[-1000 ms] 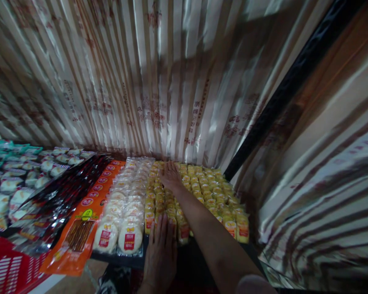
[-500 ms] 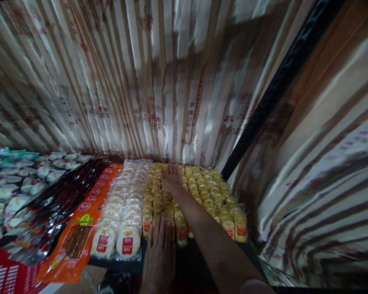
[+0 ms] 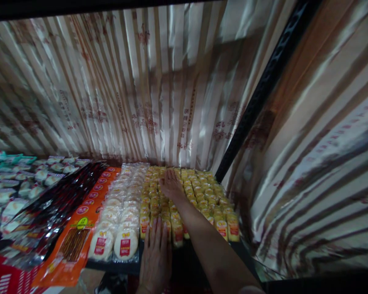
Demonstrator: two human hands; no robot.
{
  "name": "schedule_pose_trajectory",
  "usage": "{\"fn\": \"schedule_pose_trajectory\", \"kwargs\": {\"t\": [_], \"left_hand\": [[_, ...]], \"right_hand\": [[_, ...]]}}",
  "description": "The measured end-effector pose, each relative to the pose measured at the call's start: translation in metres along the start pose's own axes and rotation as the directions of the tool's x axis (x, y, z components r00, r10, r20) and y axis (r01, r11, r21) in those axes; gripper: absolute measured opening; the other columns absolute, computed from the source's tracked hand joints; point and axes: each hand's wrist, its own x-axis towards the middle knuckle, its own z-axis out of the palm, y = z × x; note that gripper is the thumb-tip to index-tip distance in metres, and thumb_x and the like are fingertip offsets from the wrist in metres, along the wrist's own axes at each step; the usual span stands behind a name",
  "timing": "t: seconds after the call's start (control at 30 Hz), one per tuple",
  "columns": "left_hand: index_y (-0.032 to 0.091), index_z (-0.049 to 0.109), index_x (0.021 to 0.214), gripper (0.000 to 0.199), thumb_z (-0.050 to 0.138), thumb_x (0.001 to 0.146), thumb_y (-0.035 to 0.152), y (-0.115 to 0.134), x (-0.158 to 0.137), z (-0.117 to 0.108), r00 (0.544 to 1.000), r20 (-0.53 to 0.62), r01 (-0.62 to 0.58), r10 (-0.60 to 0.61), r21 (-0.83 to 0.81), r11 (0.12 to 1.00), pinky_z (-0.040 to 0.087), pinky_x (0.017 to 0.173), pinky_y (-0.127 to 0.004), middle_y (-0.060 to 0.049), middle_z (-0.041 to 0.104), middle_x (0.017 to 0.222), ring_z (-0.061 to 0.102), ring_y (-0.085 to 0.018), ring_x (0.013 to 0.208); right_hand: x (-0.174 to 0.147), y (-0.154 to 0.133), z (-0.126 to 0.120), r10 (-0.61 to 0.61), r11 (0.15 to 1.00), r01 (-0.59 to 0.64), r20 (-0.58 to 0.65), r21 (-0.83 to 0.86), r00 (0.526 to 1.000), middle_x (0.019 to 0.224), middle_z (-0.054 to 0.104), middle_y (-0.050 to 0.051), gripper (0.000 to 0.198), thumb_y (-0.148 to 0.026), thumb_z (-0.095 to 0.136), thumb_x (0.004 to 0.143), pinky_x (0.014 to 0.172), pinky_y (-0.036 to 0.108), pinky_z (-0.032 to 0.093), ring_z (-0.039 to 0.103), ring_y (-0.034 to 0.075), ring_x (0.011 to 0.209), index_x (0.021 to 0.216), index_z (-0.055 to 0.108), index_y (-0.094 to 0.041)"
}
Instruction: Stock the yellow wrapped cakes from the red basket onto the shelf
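Left hand (image 3: 155, 249) lay unclenched against yellow packets (image 3: 209, 197) at front edge of shelf (image 3: 125, 267); right hand (image 3: 171, 185), also unclenched, rested on others near back edge.

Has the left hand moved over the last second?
No, not noticeably: the left hand keeps the same place at the front of the yellow snack packs, just right of the white round cracker packs; only the view shifted.
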Motion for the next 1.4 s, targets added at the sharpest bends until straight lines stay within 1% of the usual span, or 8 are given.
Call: {"fn": "schedule_pose_trajectory", "kwargs": {"t": [0.2, 0.3, 0.43, 0.57, 0.8, 1.03, 1.23, 1.4], "left_hand": [[0.012, 0.045, 0.128, 0.044, 0.043, 0.084, 0.020, 0.000, -0.002, 0.003, 0.999, -0.037, -0.033, 0.033, 0.020, 0.999, 0.038, 0.100, -0.042, -0.012, 0.042, 0.139, 0.024, -0.026, 0.135], [0.012, 0.046, 0.127, 0.045, 0.043, 0.083, 0.020, 0.000, -0.002, 0.004, 1.000, -0.013, -0.022, 0.022, 0.023, 1.000, 0.036, 0.102, -0.044, -0.012, 0.042, 0.138, 0.025, -0.027, 0.134], [0.012, 0.047, 0.126, 0.044, 0.045, 0.083, 0.022, 0.000, -0.002, 0.003, 1.000, 0.010, -0.025, 0.025, 0.008, 1.000, 0.034, 0.103, -0.045, -0.014, 0.038, 0.141, 0.024, -0.028, 0.135], [0.012, 0.044, 0.129, 0.046, 0.044, 0.084, 0.024, 0.000, -0.003, 0.004, 1.000, 0.022, -0.014, 0.014, 0.012, 1.000, 0.036, 0.102, -0.044, -0.014, 0.037, 0.141, 0.024, -0.028, 0.135], [0.011, 0.038, 0.134, 0.051, 0.043, 0.083, 0.014, -0.001, -0.005, 0.005, 0.999, 0.028, -0.037, 0.036, 0.040, 0.999, 0.035, 0.103, -0.045, -0.014, 0.032, 0.144, 0.023, -0.028, 0.135], [0.010, 0.033, 0.137, 0.056, 0.043, 0.082, 0.014, -0.002, -0.006, 0.006, 0.998, 0.039, -0.059, 0.056, 0.057, 0.997, 0.035, 0.103, -0.045, -0.015, 0.028, 0.145, 0.022, -0.029, 0.135], [0.011, 0.031, 0.138, 0.057, 0.044, 0.083, 0.015, -0.002, -0.006, 0.006, 0.998, 0.045, -0.040, 0.038, 0.045, 0.998, 0.035, 0.103, -0.046, -0.015, 0.029, 0.145, 0.023, -0.029, 0.135], [0.012, 0.020, 0.142, 0.063, 0.041, 0.083, 0.014, -0.001, -0.006, 0.005, 0.998, 0.044, -0.040, 0.038, 0.057, 0.998, 0.036, 0.103, -0.045, -0.014, 0.028, 0.146, 0.025, -0.027, 0.134]], "right_hand": [[0.001, 0.003, -0.007, -0.015, 0.999, 0.015, 0.011, 0.030, 1.000, 0.150, 0.018, 0.013, 0.066, -0.046, 0.013, 0.091, 0.112, 0.036, 0.004, 0.011, 0.021, 0.139, 0.141, 0.020, -0.003], [-0.001, 0.010, -0.008, 0.001, 1.000, 0.000, -0.024, 0.029, 1.000, 0.150, 0.018, 0.011, 0.066, -0.046, 0.010, 0.091, 0.112, 0.037, 0.001, 0.009, 0.021, 0.139, 0.142, 0.020, -0.005], [-0.006, 0.017, 0.002, 0.008, 1.000, -0.008, -0.004, 0.020, 1.000, 0.150, 0.016, 0.012, 0.067, -0.046, 0.009, 0.091, 0.112, 0.035, -0.001, 0.006, 0.021, 0.139, 0.142, 0.019, -0.004], [-0.008, 0.015, 0.003, 0.025, 1.000, -0.025, 0.010, 0.012, 1.000, 0.151, 0.013, 0.012, 0.066, -0.045, 0.009, 0.091, 0.111, 0.035, -0.002, 0.005, 0.020, 0.139, 0.142, 0.016, -0.004], [-0.004, 0.019, -0.004, 0.055, 0.998, -0.055, -0.018, 0.010, 0.998, 0.151, 0.009, 0.012, 0.067, -0.047, 0.010, 0.091, 0.111, 0.035, -0.001, 0.002, 0.020, 0.139, 0.143, 0.015, -0.005], [-0.005, 0.021, 0.001, 0.071, 0.997, -0.072, 0.036, 0.037, 0.997, 0.150, 0.016, 0.013, 0.070, -0.049, 0.010, 0.090, 0.111, 0.034, 0.002, 0.007, 0.020, 0.139, 0.143, 0.016, -0.004], [-0.008, 0.032, -0.007, 0.124, 0.992, -0.124, -0.069, 0.007, 0.990, 0.150, 0.017, 0.014, 0.066, -0.044, 0.014, 0.091, 0.111, 0.037, -0.002, 0.005, 0.022, 0.139, 0.141, 0.021, -0.003], [-0.011, 0.036, -0.003, 0.137, 0.990, -0.137, 0.014, 0.015, 0.991, 0.150, 0.015, 0.012, 0.067, -0.045, 0.013, 0.090, 0.111, 0.036, -0.001, 0.005, 0.020, 0.139, 0.142, 0.017, -0.003]]}}
